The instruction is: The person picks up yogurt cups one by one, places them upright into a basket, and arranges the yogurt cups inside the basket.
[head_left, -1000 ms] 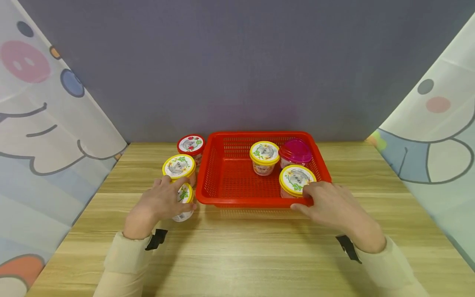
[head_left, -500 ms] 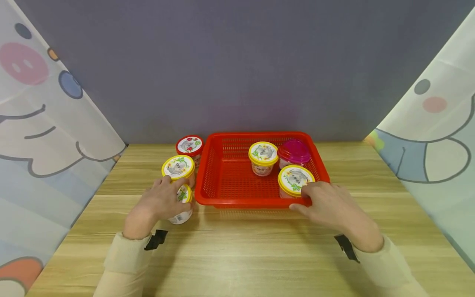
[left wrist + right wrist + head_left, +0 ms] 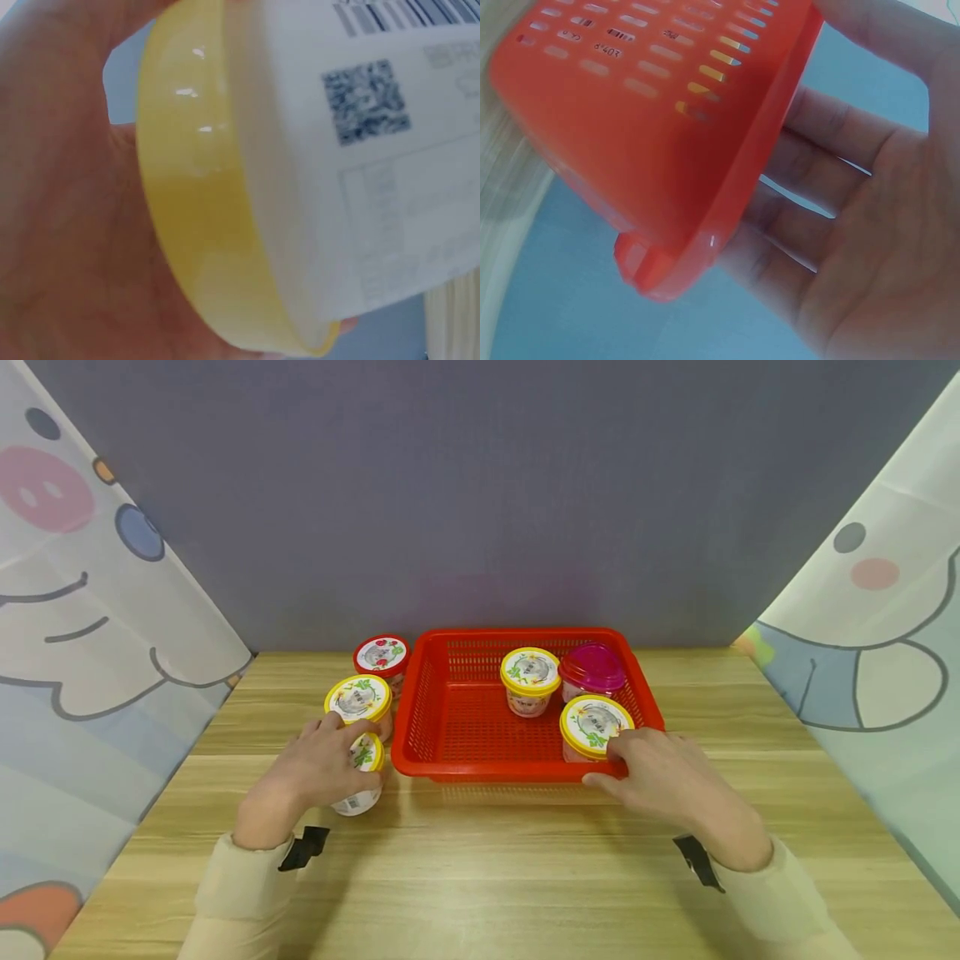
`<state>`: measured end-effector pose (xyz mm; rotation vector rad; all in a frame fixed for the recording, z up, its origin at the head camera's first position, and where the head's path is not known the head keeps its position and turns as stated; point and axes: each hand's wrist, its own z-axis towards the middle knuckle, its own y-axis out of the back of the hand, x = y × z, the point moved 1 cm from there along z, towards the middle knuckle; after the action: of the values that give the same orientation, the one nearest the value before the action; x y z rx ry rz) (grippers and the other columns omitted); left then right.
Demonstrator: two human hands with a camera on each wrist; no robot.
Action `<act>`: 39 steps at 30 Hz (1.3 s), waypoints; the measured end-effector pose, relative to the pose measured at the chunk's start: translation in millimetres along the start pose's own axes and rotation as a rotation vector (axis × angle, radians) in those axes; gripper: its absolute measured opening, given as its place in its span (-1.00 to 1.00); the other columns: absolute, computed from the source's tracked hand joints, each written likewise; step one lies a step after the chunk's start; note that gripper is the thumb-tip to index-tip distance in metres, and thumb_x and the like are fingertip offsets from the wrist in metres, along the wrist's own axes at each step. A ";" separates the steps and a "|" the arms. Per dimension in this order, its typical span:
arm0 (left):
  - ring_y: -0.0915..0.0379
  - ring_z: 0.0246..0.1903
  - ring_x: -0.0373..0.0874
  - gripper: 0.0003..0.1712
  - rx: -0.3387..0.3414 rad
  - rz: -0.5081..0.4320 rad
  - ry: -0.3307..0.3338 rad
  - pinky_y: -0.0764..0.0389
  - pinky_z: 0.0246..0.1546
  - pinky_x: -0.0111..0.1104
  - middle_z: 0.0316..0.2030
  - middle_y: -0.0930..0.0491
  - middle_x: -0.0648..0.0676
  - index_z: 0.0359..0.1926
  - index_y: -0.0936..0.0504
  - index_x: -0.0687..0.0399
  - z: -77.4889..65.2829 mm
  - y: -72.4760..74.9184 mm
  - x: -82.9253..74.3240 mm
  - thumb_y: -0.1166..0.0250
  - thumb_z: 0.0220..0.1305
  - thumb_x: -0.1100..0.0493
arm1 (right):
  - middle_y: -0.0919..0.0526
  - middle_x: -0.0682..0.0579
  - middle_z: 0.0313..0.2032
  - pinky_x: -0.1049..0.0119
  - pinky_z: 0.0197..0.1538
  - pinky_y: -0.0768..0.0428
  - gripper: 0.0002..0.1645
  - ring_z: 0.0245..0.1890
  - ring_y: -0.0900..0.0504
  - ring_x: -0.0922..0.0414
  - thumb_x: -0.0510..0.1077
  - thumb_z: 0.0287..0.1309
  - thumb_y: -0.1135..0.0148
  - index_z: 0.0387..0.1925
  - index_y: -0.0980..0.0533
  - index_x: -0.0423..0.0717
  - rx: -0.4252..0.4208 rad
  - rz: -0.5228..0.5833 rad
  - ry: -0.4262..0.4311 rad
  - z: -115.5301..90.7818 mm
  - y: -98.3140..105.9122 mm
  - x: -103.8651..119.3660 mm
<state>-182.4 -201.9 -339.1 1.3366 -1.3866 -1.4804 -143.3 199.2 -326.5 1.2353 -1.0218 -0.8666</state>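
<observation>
My left hand (image 3: 324, 764) grips a small white cup with a yellow lid (image 3: 362, 758), tipped on its side on the wooden table left of the red basket (image 3: 457, 727). In the left wrist view the cup (image 3: 337, 150) fills the frame against my palm (image 3: 75, 225). My right hand (image 3: 637, 764) holds the basket's near right corner, fingers over the rim beside a yellow-lidded cup (image 3: 595, 724) inside. The right wrist view shows the basket wall (image 3: 630, 112) against my fingers (image 3: 832, 172).
The basket also holds another yellow-lidded cup (image 3: 531, 671) and a pink-lidded cup (image 3: 595, 667). Left of it stand a yellow-lidded cup (image 3: 358, 697) and a red-lidded cup (image 3: 382, 654). A grey wall closes the back, and cartoon-print curtains (image 3: 82, 610) hang on both sides.
My left hand has drawn the tipped cup a little toward me and to the left. The right hand has stayed on the basket corner.
</observation>
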 end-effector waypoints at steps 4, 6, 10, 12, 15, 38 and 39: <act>-0.35 0.00 0.29 -0.37 -0.037 0.022 -0.018 -0.41 -0.06 0.29 0.01 -0.43 0.28 0.16 -0.56 -0.16 -1.9 5.4 -2.2 -0.39 0.02 -0.15 | -0.43 0.20 -0.55 0.22 -0.47 -0.30 -0.58 -0.52 -0.38 0.16 0.25 0.10 -0.44 -0.50 -0.50 0.08 0.002 0.002 -0.002 -0.1 0.1 0.3; -0.35 0.00 0.30 -0.41 -0.051 0.031 -0.026 -0.41 -0.07 0.29 0.03 -0.43 0.28 0.13 -0.56 -0.18 -2.8 8.0 -3.4 -0.38 0.04 -0.16 | -0.42 0.20 -0.56 0.22 -0.47 -0.30 -0.58 -0.52 -0.38 0.16 0.25 0.10 -0.44 -0.50 -0.50 0.09 0.002 0.001 -0.003 -0.1 0.1 0.4; -0.35 0.02 0.34 -0.38 -0.073 0.038 -0.041 -0.39 -0.05 0.33 0.08 -0.43 0.32 0.18 -0.54 -0.15 -4.3 12.2 -4.8 -0.36 0.09 -0.17 | -0.41 0.20 -0.57 0.22 -0.47 -0.29 -0.57 -0.53 -0.37 0.16 0.25 0.10 -0.44 -0.52 -0.48 0.09 -0.003 -0.003 0.000 -0.1 0.2 0.3; -0.35 0.04 0.36 -0.33 -0.084 0.039 -0.046 -0.38 -0.05 0.34 0.10 -0.42 0.34 0.24 -0.53 -0.10 -4.9 14.1 -4.9 -0.35 0.11 -0.17 | -0.40 0.20 -0.57 0.22 -0.48 -0.29 -0.57 -0.53 -0.37 0.16 0.25 0.10 -0.44 -0.53 -0.47 0.10 -0.009 -0.004 0.002 0.1 0.3 0.2; -0.35 0.05 0.38 -0.26 -0.102 0.041 -0.053 -0.35 -0.02 0.35 0.13 -0.42 0.36 0.30 -0.51 -0.05 -5.3 17.2 -4.8 -0.34 0.11 -0.18 | -0.39 0.19 -0.58 0.22 -0.48 -0.28 -0.57 -0.53 -0.36 0.16 0.24 0.11 -0.44 -0.53 -0.46 0.10 -0.011 0.001 0.002 0.5 0.1 0.0; -0.28 0.10 0.38 -0.28 -0.170 0.014 -0.068 -0.29 0.01 0.29 0.14 -0.40 0.36 0.33 -0.49 -0.03 -8.3 50.9 -9.7 -0.33 0.17 -0.16 | -0.40 0.19 -0.58 0.22 -0.47 -0.29 -0.57 -0.54 -0.36 0.16 0.23 0.11 -0.44 -0.53 -0.47 0.09 -0.006 0.015 0.001 0.0 0.8 -0.4; -0.27 0.11 0.38 -0.27 -0.178 0.008 -0.067 -0.28 0.01 0.30 0.15 -0.40 0.36 0.33 -0.49 -0.03 -8.5 52.8 -9.8 -0.34 0.17 -0.17 | -0.40 0.19 -0.57 0.21 -0.47 -0.29 -0.57 -0.53 -0.36 0.16 0.24 0.11 -0.44 -0.53 -0.47 0.09 -0.007 0.013 0.001 0.0 1.2 -0.4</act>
<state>-180.1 -204.4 -284.9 1.1794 -1.2674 -1.6162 -143.5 199.8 -325.3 1.2219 -1.0239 -0.8582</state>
